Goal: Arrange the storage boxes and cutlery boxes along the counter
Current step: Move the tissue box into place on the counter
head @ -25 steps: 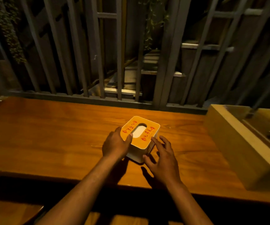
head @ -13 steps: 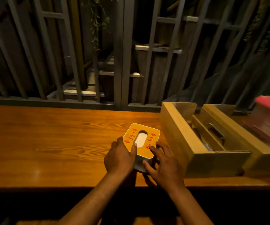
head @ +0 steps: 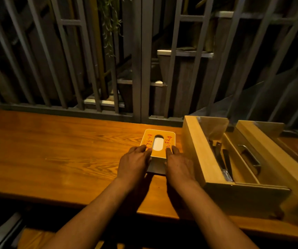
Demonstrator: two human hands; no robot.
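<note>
A small white tissue box [head: 159, 139] with an orange lid, red writing and an oval slot stands on the wooden counter [head: 54, 150], squared to the counter's edge. My left hand [head: 135, 162] grips its near left corner and my right hand [head: 178, 164] grips its near right corner. Just to the right, a gap apart, a wooden cutlery box [head: 198, 155] holds dark utensils in open compartments. A second wooden box [head: 263, 139] lies against its right side.
A grey metal railing [head: 144, 69] runs along the counter's far edge, with planters and hanging plants behind it. A stool or bench edge [head: 4, 230] shows below the counter at the lower left. Bare counter stretches to the left.
The tissue box has slid right and away from me, and turned from skewed to square beside the cutlery box. Both hands stayed on it. The view has swung right.
</note>
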